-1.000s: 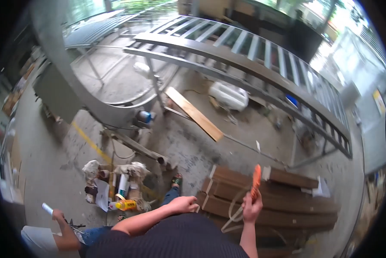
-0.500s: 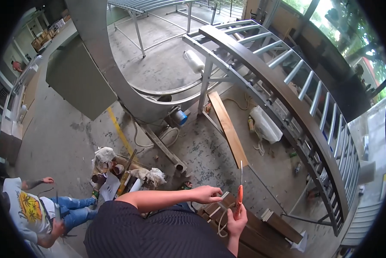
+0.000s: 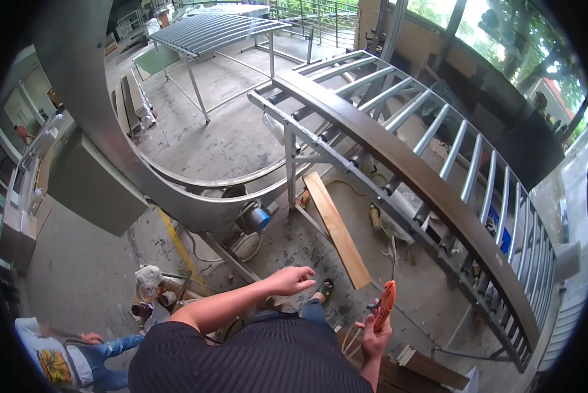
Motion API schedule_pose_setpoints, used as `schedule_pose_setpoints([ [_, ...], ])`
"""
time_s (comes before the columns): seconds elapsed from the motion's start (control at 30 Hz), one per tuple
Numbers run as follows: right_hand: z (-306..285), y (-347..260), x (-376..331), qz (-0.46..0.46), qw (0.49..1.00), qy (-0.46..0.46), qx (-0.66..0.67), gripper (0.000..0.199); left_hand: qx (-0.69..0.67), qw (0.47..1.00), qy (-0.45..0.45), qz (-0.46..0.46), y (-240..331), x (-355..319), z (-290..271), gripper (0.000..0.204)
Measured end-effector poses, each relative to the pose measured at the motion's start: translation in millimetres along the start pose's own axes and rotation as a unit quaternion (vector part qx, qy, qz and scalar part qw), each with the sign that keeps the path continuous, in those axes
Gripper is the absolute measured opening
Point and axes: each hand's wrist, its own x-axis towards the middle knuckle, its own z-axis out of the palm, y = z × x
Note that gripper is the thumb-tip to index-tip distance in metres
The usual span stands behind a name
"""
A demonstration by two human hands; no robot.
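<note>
My right hand (image 3: 375, 335) is closed around the orange handle of a tool (image 3: 387, 306) with a thin metal shaft pointing up and away. A pale cord (image 3: 350, 340) loops beside that hand; whether it joins the tool I cannot tell. With its fingers loosely bent and apart, my left hand (image 3: 292, 280) reaches across in front of me and holds nothing. Beyond both hands, a long dark brown plank (image 3: 405, 157) lies along the near edge of a curved roller conveyor (image 3: 441, 141).
A light wooden board (image 3: 336, 229) leans by the conveyor's leg. Brown planks (image 3: 431, 368) are stacked at lower right. A curved metal frame (image 3: 176, 187) with a blue-ended motor (image 3: 260, 219) stands ahead. Another person (image 3: 77, 360) is at lower left, near a cluttered bin (image 3: 153, 298).
My left hand has moved away from the stacked brown planks, up and to the left. My right hand with the orange-handled tool has shifted slightly right. The view has tilted up.
</note>
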Motion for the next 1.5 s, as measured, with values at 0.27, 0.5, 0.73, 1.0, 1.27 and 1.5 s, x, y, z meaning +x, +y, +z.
schedule_pose_setpoints([
  [0.27,-27.8,-22.5,175.4,-0.038,0.991,-0.124,-0.02,0.041,-0.012,0.997,0.078,0.019,46.7,128.1,-38.0,0.034],
  [0.5,-5.9,-41.3,272.6,-0.016,0.979,-0.193,-0.056,0.038,-0.052,0.979,0.186,-0.064,33.4,168.4,-111.0,0.031],
  [0.73,45.6,-30.1,321.3,0.006,0.989,-0.138,0.054,0.043,-0.104,0.931,0.343,-0.066,-12.7,229.7,-224.5,0.026],
  [1.0,158.4,-41.4,392.4,0.036,0.996,-0.07,0.031,0.044,0.079,0.846,0.527,-0.006,-96.7,359.8,-435.0,0.028],
  [1.27,261.3,-66.4,463.6,-0.009,1.0,-0.013,-0.027,0.043,0.235,0.812,0.524,-0.101,-172.9,461.6,-607.0,0.053],
  [1.5,290.2,-55.0,490.0,0.028,0.999,0.025,-0.03,0.043,0.118,0.88,0.455,-0.064,-169.5,474.0,-631.6,0.051],
])
